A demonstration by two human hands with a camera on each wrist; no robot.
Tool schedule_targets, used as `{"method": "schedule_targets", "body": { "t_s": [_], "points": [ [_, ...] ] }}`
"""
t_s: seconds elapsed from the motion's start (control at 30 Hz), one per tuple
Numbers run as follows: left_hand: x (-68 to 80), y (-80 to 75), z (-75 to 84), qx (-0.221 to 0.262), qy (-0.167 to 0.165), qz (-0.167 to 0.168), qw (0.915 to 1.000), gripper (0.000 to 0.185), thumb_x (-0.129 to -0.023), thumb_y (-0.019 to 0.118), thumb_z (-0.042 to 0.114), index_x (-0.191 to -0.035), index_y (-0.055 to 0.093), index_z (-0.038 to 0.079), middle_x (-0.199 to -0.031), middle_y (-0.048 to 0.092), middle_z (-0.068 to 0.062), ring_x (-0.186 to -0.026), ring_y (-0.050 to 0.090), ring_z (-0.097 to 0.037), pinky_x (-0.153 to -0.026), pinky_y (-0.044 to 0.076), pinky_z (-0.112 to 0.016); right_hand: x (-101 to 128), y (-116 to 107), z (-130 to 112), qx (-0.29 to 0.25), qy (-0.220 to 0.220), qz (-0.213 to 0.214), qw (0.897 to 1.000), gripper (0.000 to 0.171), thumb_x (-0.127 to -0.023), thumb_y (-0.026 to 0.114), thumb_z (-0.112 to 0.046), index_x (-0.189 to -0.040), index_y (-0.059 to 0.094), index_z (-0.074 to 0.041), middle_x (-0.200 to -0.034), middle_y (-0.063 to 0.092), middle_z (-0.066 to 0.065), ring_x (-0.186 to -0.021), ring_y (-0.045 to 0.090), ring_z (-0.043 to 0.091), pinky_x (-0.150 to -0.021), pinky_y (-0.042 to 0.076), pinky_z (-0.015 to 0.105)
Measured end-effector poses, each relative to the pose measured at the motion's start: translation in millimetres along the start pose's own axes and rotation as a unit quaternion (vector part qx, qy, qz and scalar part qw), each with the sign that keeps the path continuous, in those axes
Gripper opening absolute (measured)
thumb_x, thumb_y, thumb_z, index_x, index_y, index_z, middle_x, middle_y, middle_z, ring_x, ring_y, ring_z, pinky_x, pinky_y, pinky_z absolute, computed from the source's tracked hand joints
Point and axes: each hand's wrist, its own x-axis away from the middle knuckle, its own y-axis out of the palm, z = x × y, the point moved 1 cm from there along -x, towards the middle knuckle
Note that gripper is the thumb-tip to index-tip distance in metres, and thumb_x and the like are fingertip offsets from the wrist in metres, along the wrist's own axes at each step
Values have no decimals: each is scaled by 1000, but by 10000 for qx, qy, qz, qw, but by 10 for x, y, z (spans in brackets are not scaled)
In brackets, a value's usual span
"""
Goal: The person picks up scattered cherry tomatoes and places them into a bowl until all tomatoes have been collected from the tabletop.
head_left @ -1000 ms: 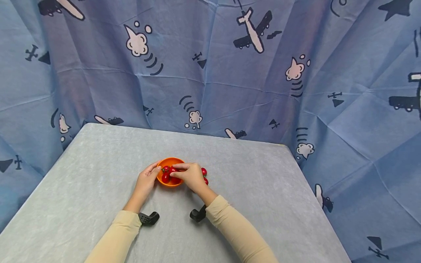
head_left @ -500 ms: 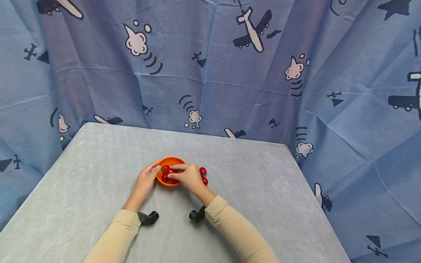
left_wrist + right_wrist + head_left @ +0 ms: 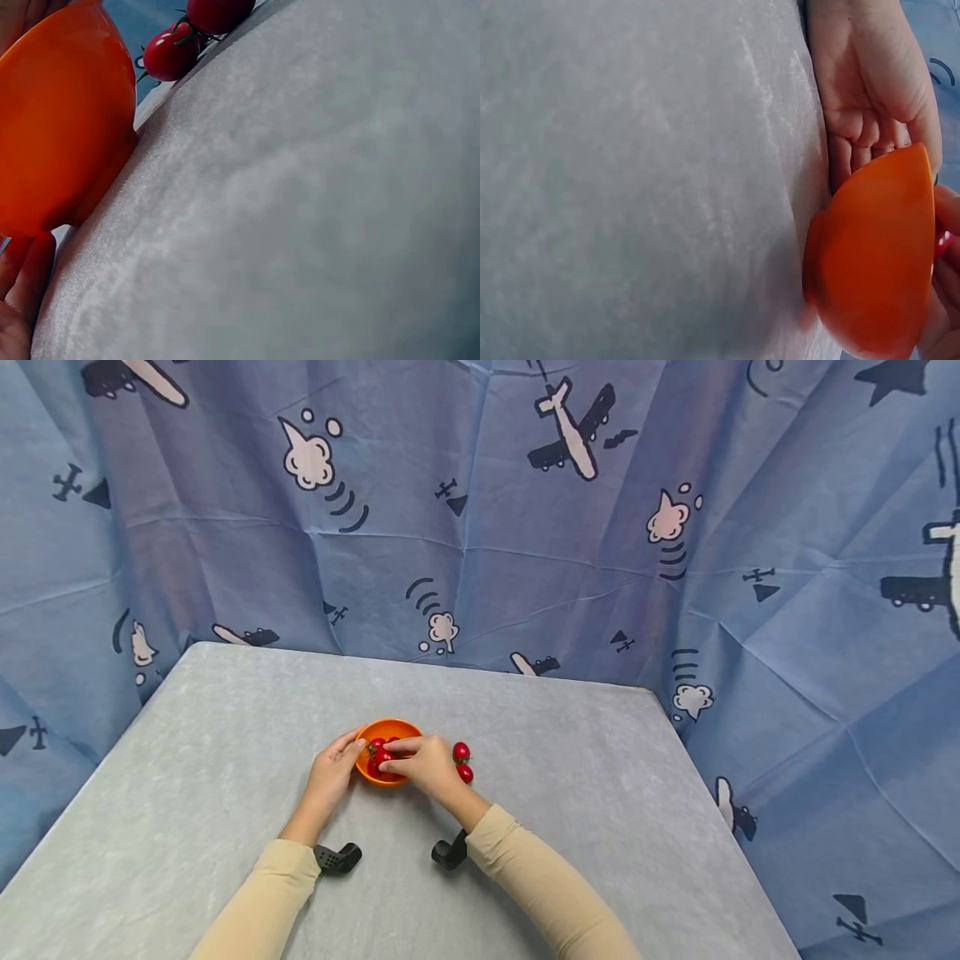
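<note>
An orange bowl [image 3: 395, 728] stands upright on the table, with several red cherry tomatoes [image 3: 377, 744] inside. My left hand [image 3: 332, 774] holds its left side, thumb at the rim and fingers around the outer wall; in the right wrist view the left palm [image 3: 870, 71] faces the bowl [image 3: 874, 259]. Reaching over the right rim, my right hand [image 3: 437, 767] pinches a cherry tomato [image 3: 383, 759] between thumb and fingertips, low in the bowl. Its fingers hide part of the contents. Two cherry tomatoes [image 3: 461, 752] with green stems lie just right of the right hand.
A pale grey cloth covers the table [image 3: 247, 718]. Behind it hangs a blue curtain [image 3: 480, 527] printed with planes and clouds. Black wrist devices [image 3: 339, 858] sit on both forearms, close over the table.
My right hand has moved slightly left and deeper over the bowl, with a tomato at its fingertips. More of the two tomatoes on the table shows. The left hand keeps its hold.
</note>
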Motion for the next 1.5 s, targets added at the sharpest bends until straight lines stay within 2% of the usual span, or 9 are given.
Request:
{"method": "schedule_targets", "body": {
  "t_s": [0.17, 0.27, 0.47, 0.7, 0.8, 1.27, 1.5],
  "points": [
    [9, 0, -2, 51, 27, -5, 10000, 49, -104, 52, 33, -147, 49, 10, -150, 51, -12, -138, 46, -18, -97, 42, -6, -3, 25, -14, 288, -79, -128, 9995, 30, -77, 87, -23, -104, 80, -13, -102, 78, 6, -111, 65, 26, -103, 51, 40],
    [3, 2, -10, 75, 53, 2, 10000, 50, -104, 52, 33, -147, 49, 10, -149, 52, -12, -137, 47, -19, -91, 42, -1, -2, 35, -14, 414, -107, -186, 9989, 29, -77, 86, -24, -105, 80, -14, -104, 78, 5, -112, 65, 25, -103, 51, 39],
    [-7, 5, -22, 98, 97, -10, 9999, 49, -104, 52, 33, -147, 49, 9, -148, 53, -13, -133, 50, -15, -90, 42, -1, 9, 37, -15, 517, -160, -256, 9982, 29, -79, 85, -24, -105, 80, -14, -104, 78, 5, -113, 64, 25, -104, 51, 39],
    [-1, 8, -21, 153, 75, 4, 9999, 49, -103, 53, 32, -146, 49, 8, -147, 53, -14, -113, 54, 9, -89, 44, -1, 1, 43, -14, 612, -22, -381, 9974, 30, -78, 86, -26, -105, 80, -15, -103, 78, 4, -116, 62, 26, -106, 49, 40],
    [-4, 8, -19, 174, 74, -2, 9998, 49, -103, 53, 33, -146, 49, 9, -147, 54, -14, -107, 54, 14, -89, 44, -2, -4, 40, -20, 617, 43, -417, 9972, 30, -78, 86, -26, -105, 80, -15, -105, 78, 4, -117, 62, 25, -107, 49, 40],
    [-14, 18, -28, 157, 128, 71, 9998, 47, -103, 53, 29, -145, 51, 8, -145, 55, -14, -105, 54, 16, -89, 43, -1, -11, 38, -14, 516, -29, -512, 9973, 32, -77, 86, -23, -106, 80, -12, -105, 78, 6, -117, 62, 27, -108, 47, 43],
    [-15, 20, -28, 227, 158, 27, 9996, 47, -103, 53, 28, -146, 50, 8, -146, 54, -14, -108, 54, 14, -90, 43, -1, -14, 15, -8, 345, -71, -571, 9977, 31, -78, 86, -22, -106, 79, -11, -101, 79, 2, -116, 63, 23, -106, 48, 39]
  ]
}}
